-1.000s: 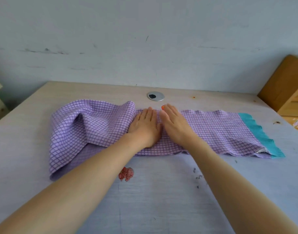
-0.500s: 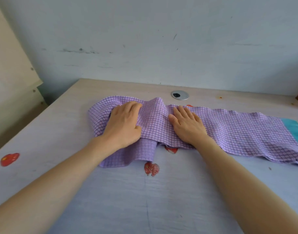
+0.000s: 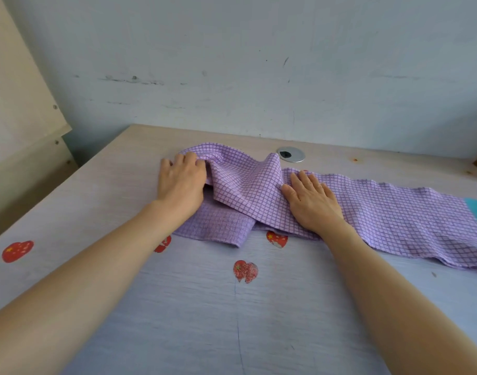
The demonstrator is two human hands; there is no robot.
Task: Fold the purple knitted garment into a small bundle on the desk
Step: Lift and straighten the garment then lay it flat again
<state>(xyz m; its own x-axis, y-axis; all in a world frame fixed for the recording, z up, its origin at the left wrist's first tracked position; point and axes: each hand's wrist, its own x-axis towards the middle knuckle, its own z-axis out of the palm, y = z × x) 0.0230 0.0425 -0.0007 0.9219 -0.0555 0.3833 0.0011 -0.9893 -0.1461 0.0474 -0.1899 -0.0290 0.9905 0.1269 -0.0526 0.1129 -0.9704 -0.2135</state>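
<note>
The purple checked knitted garment (image 3: 380,212) lies as a long band across the desk (image 3: 259,320), with a teal hem (image 3: 475,209) at its far right end. Its left part is bunched into a raised fold between my hands. My left hand (image 3: 182,185) sits on the garment's left end, and its fingers curl into the fabric there. My right hand (image 3: 311,203) lies flat with straight fingers and presses the cloth down just right of the fold.
Red heart stickers (image 3: 245,270) dot the desk in front of the garment, and one (image 3: 17,250) sits far left. A round metal cable grommet (image 3: 291,154) lies behind the cloth near the wall. A wooden panel (image 3: 18,104) stands at the left.
My left hand has slid left to the garment's end and closed on the fabric, so the fold between my hands stands higher. My right hand stays flat on the cloth.
</note>
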